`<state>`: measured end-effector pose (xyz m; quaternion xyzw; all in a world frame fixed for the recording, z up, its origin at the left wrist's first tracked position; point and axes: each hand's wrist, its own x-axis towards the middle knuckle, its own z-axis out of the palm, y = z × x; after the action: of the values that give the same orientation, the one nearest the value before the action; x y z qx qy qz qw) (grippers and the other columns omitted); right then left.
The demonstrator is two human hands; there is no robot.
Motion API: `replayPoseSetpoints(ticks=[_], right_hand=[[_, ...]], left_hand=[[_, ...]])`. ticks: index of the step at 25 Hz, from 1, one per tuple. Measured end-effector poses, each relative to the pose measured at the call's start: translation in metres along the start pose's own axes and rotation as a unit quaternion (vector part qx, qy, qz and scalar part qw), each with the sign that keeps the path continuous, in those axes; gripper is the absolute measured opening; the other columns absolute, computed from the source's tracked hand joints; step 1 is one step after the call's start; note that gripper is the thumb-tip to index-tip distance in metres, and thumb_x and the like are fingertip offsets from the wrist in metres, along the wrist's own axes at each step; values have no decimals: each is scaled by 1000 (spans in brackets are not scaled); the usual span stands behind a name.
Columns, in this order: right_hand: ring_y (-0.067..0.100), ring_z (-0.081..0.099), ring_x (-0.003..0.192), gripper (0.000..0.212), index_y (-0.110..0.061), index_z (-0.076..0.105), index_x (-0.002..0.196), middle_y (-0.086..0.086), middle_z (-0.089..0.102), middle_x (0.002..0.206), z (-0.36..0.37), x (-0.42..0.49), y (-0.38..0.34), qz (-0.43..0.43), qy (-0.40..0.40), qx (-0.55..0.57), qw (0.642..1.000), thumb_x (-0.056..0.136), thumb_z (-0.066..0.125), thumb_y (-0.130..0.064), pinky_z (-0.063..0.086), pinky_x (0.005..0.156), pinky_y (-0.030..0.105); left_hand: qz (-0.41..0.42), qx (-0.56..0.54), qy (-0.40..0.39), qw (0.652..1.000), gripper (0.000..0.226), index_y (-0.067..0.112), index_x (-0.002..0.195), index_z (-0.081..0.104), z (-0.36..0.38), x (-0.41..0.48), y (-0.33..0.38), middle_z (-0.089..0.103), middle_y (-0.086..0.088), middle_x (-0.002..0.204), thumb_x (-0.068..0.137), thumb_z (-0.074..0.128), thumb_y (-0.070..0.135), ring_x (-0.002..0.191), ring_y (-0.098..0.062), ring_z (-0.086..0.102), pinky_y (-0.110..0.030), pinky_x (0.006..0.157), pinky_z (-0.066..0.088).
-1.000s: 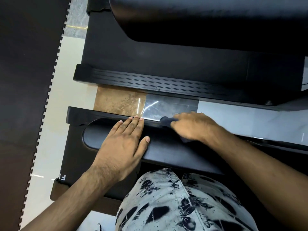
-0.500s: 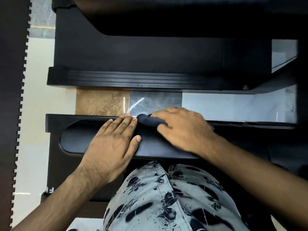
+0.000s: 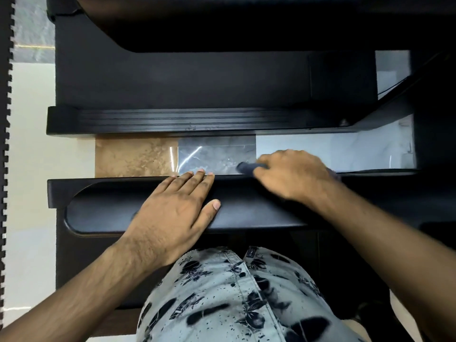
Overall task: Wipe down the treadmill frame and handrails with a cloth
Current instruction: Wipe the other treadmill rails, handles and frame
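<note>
**Cloth mostly hidden under the right hand on the rail**

From my feed I can make out only a small part of the cloth. A dark, rolled end pokes out past the fingers on the side nearer the other hand, and the right hand covers the rest. That hand is blurred, so I cannot read single fingers, but they curl down over the cloth and grip it at the far edge of the treadmill rail. The rail's right stretch disappears under the right forearm and into shadow. The top of the picture is a black mass of machine, cut off at the edge. I cannot separate its parts beyond a ribbed bar running parallel to the rail and well apart from it.

The treadmill rail is matt black, runs across the view from left to right, and has a long shallow recess with a rounded left end. The left hand lies flat on it, holding nothing, with fingers straight and together, tips at the far edge and thumb spread over the recess. Glossy floor tiles in brown, grey and white show between the rail and the ribbed bar. A toothed mat edges the far left, and patterned shorts fill the bottom centre
</note>
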<state>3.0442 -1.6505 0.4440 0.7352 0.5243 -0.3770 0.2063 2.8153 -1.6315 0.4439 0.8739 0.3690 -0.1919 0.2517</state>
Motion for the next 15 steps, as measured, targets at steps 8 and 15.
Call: replayPoseSetpoints(ticks=[8, 15], right_hand=[[30, 53, 126, 52, -36, 57, 129, -1, 56, 142, -4, 2, 34, 30, -11, 6, 999, 88, 32, -56, 43, 103, 50], [30, 54, 125, 51, -42, 57, 122, -5, 58, 139, -14, 10, 75, 61, -37, 24, 997, 82, 31, -59, 42, 102, 48]], left_hand=[[30, -39, -30, 998, 86, 26, 156, 8, -3, 19, 18, 16, 7, 162, 82, -11, 66, 148, -6, 13, -23, 119, 2], [62, -23, -44, 997, 83, 28, 156, 1, -1, 32, 45, 10, 6, 163, 83, -12, 65, 149, -10, 10, -27, 121, 4]])
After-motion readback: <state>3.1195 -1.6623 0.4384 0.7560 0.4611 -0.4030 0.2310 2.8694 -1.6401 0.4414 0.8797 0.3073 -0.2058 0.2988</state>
